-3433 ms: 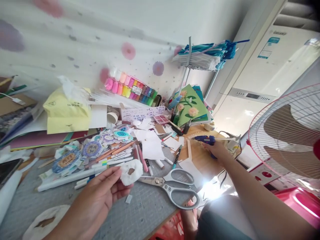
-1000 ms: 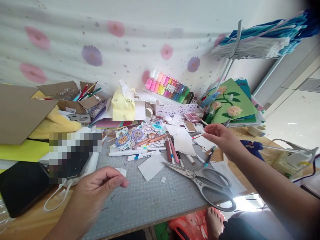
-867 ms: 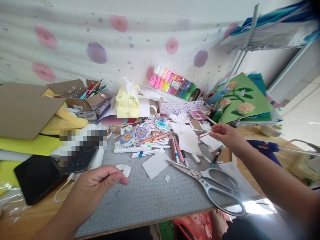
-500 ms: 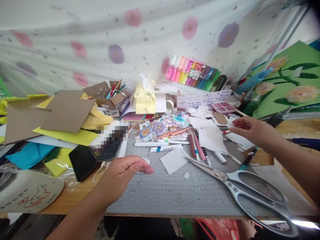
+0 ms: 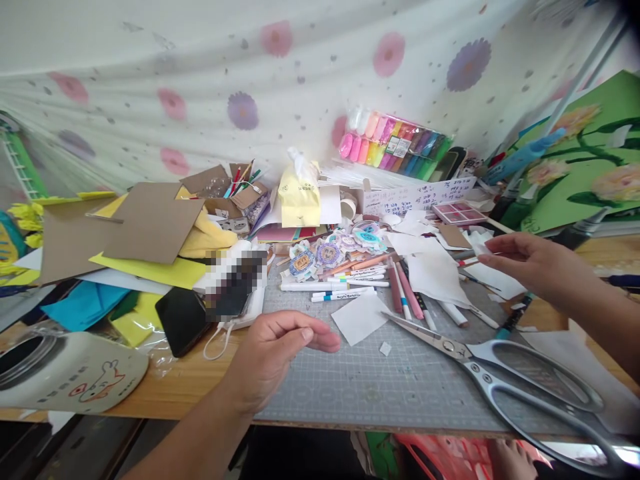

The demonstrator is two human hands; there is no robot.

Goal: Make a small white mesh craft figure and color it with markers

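Note:
My left hand (image 5: 285, 357) hovers over the near left of the grey cutting mat (image 5: 345, 393), palm inward. Its fingers are loosely curved, the thumb lies alongside, and I see nothing in it. Off to the right, my right hand (image 5: 523, 260) reaches over the clutter, thumb and fingertips at a small crumpled white paper (image 5: 479, 241) that they seem to pinch. Between the hands lie a white paper square (image 5: 360, 318), a tiny white scrap (image 5: 385, 349) and large metal scissors (image 5: 467, 353) with blades almost closed.
Acrylic markers (image 5: 345, 295), round stickers (image 5: 327, 253) and white sheets (image 5: 437, 277) crowd the mat's far part. A dark phone (image 5: 183, 320), cardboard (image 5: 150, 220) and a wide-mouthed jar (image 5: 90, 373) stand left. Behind are a yellow tissue pack (image 5: 300, 200) and coloured clay packs (image 5: 395, 143).
My left hand has moved right over the mat, and a white piece seen beyond its fingers is now out of sight. My right hand stays about the same. The view has turned slightly left.

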